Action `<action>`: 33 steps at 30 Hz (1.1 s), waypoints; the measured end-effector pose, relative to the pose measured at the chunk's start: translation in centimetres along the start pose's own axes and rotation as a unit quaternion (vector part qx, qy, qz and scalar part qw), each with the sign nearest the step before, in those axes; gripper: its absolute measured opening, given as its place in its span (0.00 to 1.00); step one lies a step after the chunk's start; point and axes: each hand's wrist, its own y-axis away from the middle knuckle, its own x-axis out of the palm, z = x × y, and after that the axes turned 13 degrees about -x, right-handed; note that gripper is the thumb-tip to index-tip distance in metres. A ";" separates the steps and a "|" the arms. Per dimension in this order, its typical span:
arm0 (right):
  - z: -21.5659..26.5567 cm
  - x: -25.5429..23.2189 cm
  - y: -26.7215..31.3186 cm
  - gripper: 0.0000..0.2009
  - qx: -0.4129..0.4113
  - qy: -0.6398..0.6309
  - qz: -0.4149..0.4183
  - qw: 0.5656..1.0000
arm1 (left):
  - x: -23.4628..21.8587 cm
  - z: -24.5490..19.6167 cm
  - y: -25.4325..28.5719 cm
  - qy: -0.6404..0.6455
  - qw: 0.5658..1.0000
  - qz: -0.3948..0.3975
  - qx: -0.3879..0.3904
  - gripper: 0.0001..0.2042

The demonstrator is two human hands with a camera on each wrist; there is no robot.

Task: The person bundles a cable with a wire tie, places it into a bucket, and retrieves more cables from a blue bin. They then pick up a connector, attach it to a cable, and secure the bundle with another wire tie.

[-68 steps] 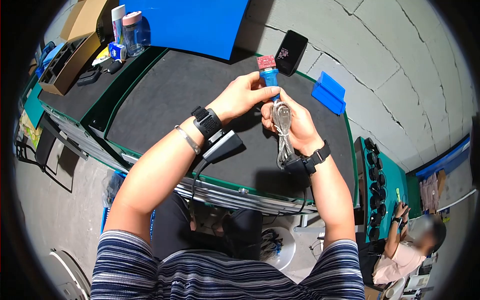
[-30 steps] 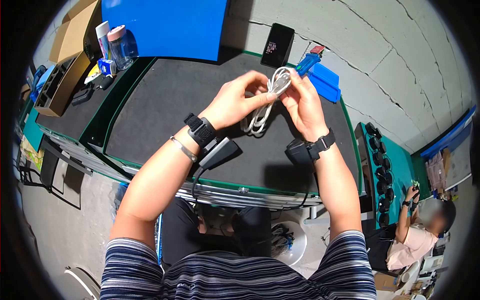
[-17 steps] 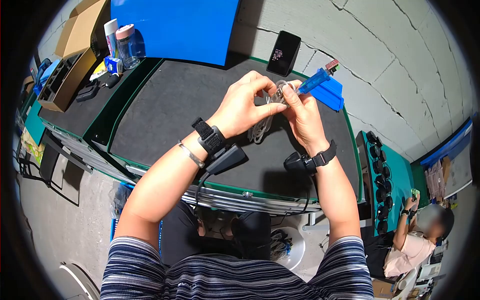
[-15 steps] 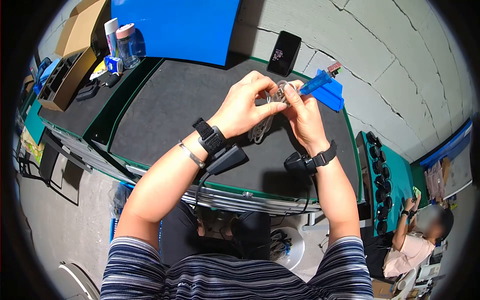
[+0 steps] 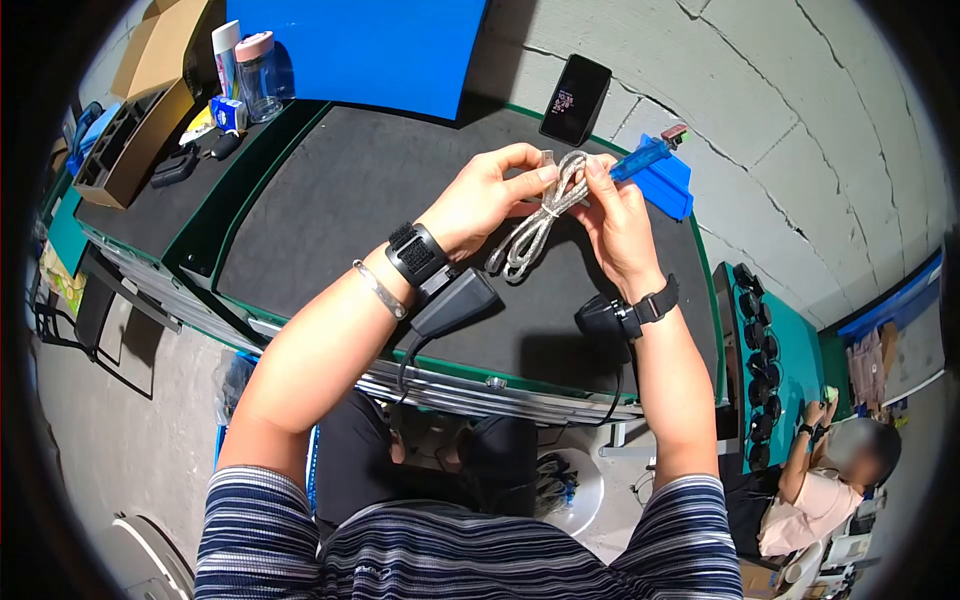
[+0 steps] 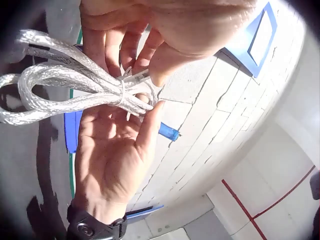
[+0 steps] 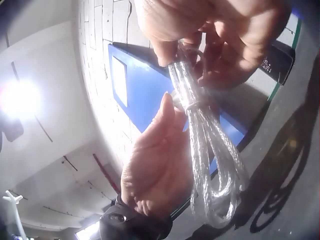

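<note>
A silver-grey braided cable [image 5: 530, 240], coiled and tied at its middle, hangs between the two hands over the black mat. My left hand [image 5: 485, 200] pinches a clear plug end [image 5: 547, 158] between thumb and fingers. In the head view my right hand [image 5: 622, 225] holds the top of the coil near a blue connector [image 5: 640, 160], which points up and right with a small red board [image 5: 675, 133] at its tip. The left wrist view shows the coil [image 6: 65, 90] and the blue connector [image 6: 169, 131] beyond the right thumb. The right wrist view shows the tie [image 7: 196, 105] round the strands.
A phone [image 5: 576, 100] leans at the mat's back edge, and a blue bin [image 5: 665, 187] stands behind the right hand. On the left are a cardboard box [image 5: 130, 150], a bottle [image 5: 258, 80] and a blue panel [image 5: 370, 50]. A white bucket [image 5: 590, 490] stands below; another person sits at right.
The hands have moved slightly apart, and more of the coil shows between them. Earlier the connector and board stood upright between both hands; now they tilt right, beside the right hand.
</note>
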 end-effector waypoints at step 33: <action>-0.5 -2.6 -0.8 0.18 -0.003 -0.174 -0.057 0.983 | 1.7 -2.1 2.1 -0.330 0.943 0.035 0.036 0.26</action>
